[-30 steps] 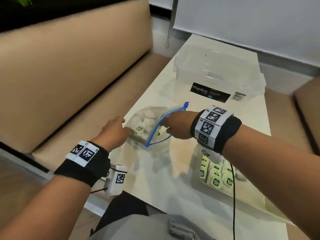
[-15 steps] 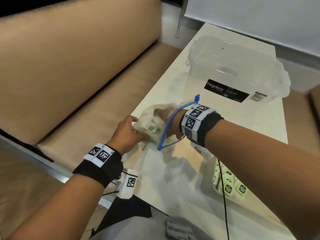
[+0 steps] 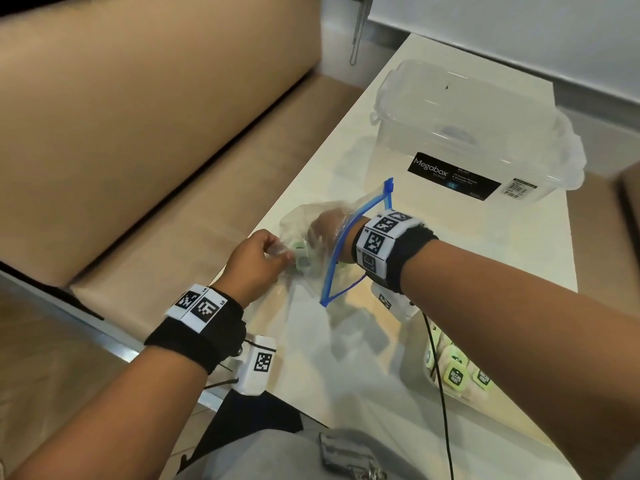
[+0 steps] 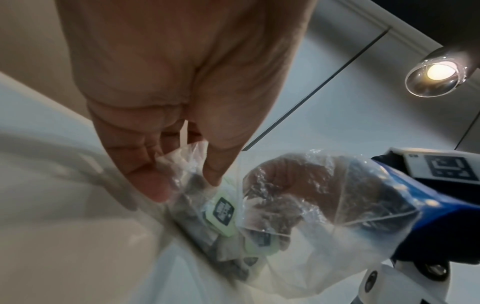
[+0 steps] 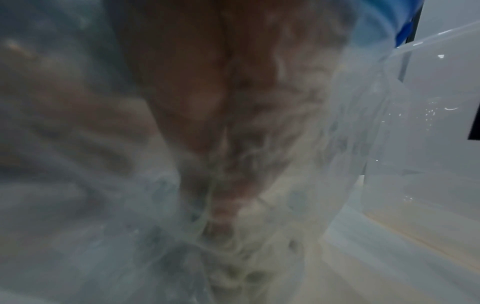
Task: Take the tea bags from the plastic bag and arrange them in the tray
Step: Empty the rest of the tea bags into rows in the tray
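A clear plastic bag (image 3: 298,220) with a blue zip rim (image 3: 346,244) lies on the white table. My left hand (image 3: 282,256) pinches its closed end from outside, thumb and fingers (image 4: 155,185) bunching the film. My right hand (image 3: 325,226) is wrist-deep inside the bag, its fingers (image 4: 293,185) curled over the green-tagged tea bags (image 4: 222,209). The crinkled film hides whether they grip any. The right wrist view is blurred by the plastic. The tray (image 3: 408,362) at the lower right holds several tea bags (image 3: 453,374), partly hidden by my right forearm.
A clear lidded storage box (image 3: 478,133) stands at the table's far end, close behind the bag. A tan bench (image 3: 156,150) runs along the table's left edge. A black cable (image 3: 440,393) hangs from my right wrist across the tray.
My right hand has gone from the bag's mouth to deep inside it, up to the wristband. My left hand has kept its pinch on the bag's closed end.
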